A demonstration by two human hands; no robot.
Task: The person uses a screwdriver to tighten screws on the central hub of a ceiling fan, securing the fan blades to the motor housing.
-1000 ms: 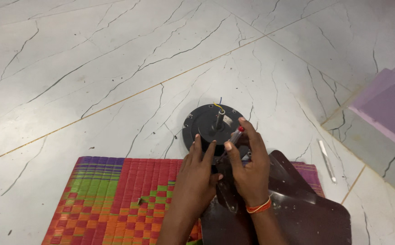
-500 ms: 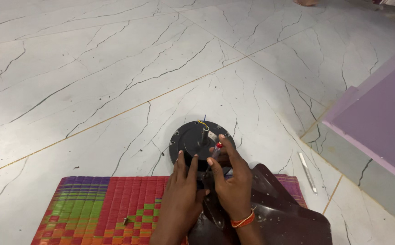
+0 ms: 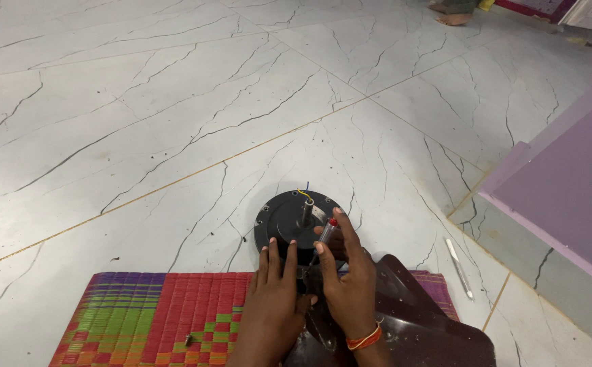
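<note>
A dark round fan motor housing (image 3: 289, 216) with a short shaft and coloured wires on top sits on the white marble floor. A dark brown fan blade (image 3: 411, 326) runs from it toward me over a woven mat (image 3: 139, 316). My left hand (image 3: 273, 299) lies flat on the near edge of the motor where the blade joins it. My right hand (image 3: 347, 278), with an orange band on the wrist, grips a thin screwdriver (image 3: 324, 239) with a red tip, its point down at the blade joint.
A small screw (image 3: 188, 339) lies on the red and green checked mat. A slim silver tool (image 3: 459, 268) rests on the floor to the right. A purple wall edge (image 3: 567, 197) rises at the right. Someone's bare foot (image 3: 453, 16) shows at the top.
The view has tilted and shifted, so the motor and hands sit lower and more central. Both hands stay on the motor and blade joint with the screwdriver.
</note>
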